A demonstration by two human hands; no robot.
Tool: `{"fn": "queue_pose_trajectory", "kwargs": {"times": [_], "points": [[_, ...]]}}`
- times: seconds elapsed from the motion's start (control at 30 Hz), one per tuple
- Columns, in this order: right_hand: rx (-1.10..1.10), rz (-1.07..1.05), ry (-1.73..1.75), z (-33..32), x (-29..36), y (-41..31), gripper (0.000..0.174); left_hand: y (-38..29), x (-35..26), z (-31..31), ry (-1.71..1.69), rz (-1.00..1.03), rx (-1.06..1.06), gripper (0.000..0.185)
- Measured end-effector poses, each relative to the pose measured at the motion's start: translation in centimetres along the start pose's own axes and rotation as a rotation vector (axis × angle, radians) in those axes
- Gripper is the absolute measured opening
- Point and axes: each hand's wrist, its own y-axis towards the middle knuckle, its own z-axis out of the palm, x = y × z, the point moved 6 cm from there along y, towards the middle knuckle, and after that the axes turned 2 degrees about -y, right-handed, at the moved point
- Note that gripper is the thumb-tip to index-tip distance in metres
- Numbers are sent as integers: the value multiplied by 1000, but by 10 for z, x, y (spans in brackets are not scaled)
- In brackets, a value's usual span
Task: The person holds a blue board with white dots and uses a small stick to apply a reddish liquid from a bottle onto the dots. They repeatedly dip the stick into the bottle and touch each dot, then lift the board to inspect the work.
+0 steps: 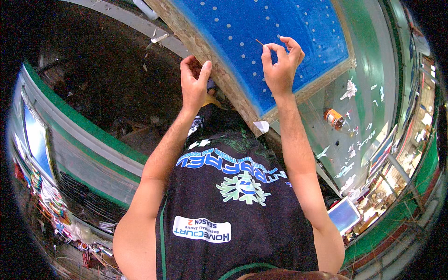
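A screen-printing frame [241, 99] with blue mesh [252, 21] spans the upper middle of the view, slanting away from me. Pale dots in rows mark the mesh. Over it, my right hand [282, 70] pinches a thin brown stick [259, 42] between thumb and index finger; the other fingers are raised. At the frame's left edge is my left hand [195, 82], thumb up and fingers curled. Those fingertips are partly hidden, so whether they grip the edge is unclear. A white scrap [261, 126] sits at the frame's near corner.
On the grey-green surface at right lies a bottle [333, 119] with an orange label, among torn paper scraps [349, 89]. Another blue-meshed frame [344, 215] stands lower right. A green-edged table [98, 150] runs along the left, bearing a framed panel [36, 136].
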Motion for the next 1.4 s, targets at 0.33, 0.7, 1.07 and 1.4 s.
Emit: {"fn": "queue_pose_trajectory", "kwargs": {"times": [0.33, 0.7, 1.07, 1.4], "points": [[2, -4, -2, 0, -2, -1, 9, 1, -1, 3, -13, 0, -16, 49], [11, -32, -19, 3, -7, 3, 8, -1, -6, 7, -16, -18, -11, 49], [6, -27, -30, 0, -8, 2, 7, -1, -1, 3, 60, -33, -7, 47], [-31, 11, -39, -1, -11, 2, 11, -2, 3, 3, 68, -35, -19, 46]]}}
